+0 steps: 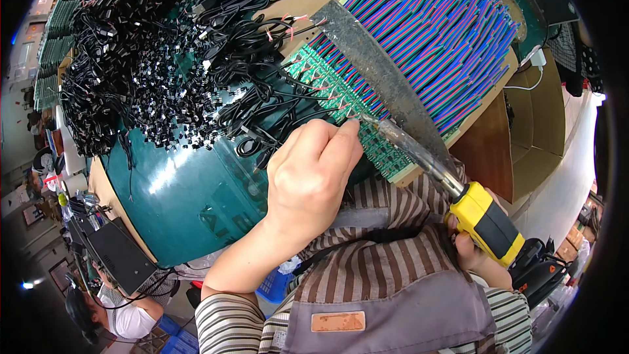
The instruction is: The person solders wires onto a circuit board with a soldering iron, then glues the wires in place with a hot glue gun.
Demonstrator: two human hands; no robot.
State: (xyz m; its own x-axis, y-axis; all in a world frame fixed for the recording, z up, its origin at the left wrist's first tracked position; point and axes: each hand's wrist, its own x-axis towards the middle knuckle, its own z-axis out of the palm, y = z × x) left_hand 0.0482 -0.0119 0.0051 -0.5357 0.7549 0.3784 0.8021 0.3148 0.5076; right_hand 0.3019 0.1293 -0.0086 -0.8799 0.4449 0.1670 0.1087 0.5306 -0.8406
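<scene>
My left hand [311, 174] is closed in a pinch at the edge of a row of green circuit boards [386, 157]. A thin black cable [303, 118] runs to its fingertips, and its end is mostly hidden there. My right hand [470, 252] is wrapped round a yellow and black soldering gun [488, 223], partly behind its grip. The gun's long metal tip points up and left, close to the left fingertips over the boards. A flat, worn metal bar [383, 65] lies slantwise across the boards and the striped blue, red and green wires [432, 33].
A large heap of black cables with plugs [164, 59] covers the left of the green mat [177, 190]. An open cardboard box [537, 118] stands at the right. A black box-shaped device [118, 255] sits at the lower left, near another person [128, 311].
</scene>
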